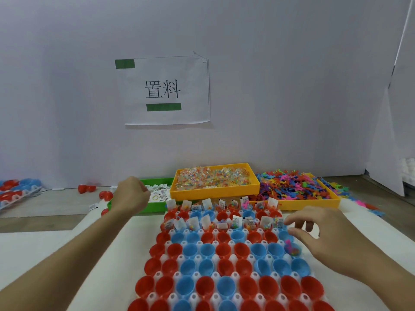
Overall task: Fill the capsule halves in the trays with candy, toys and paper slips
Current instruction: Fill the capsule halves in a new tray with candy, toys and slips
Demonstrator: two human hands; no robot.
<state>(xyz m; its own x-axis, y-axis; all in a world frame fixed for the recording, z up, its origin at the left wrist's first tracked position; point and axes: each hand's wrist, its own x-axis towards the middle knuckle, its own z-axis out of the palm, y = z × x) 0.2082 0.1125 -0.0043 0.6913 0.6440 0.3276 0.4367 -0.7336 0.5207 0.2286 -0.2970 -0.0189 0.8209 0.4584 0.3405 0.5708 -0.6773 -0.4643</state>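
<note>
The white capsule tray [203, 258] lies mid-desk, its red and blue halves mostly empty; the two rows farthest from the person hold candy and paper slips. The left hand [131, 194] is curled over the green slip bin [143, 208] behind the tray; whether it holds anything is unclear. The right hand [323, 234] hovers, fingers spread, above the tray's right edge.

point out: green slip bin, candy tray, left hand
green slip bin [143, 209]: head view, front wall.
candy tray [213, 192]: head view, orange front wall.
left hand [131, 194]: head view, back of the hand, over the green slip bin.
</note>
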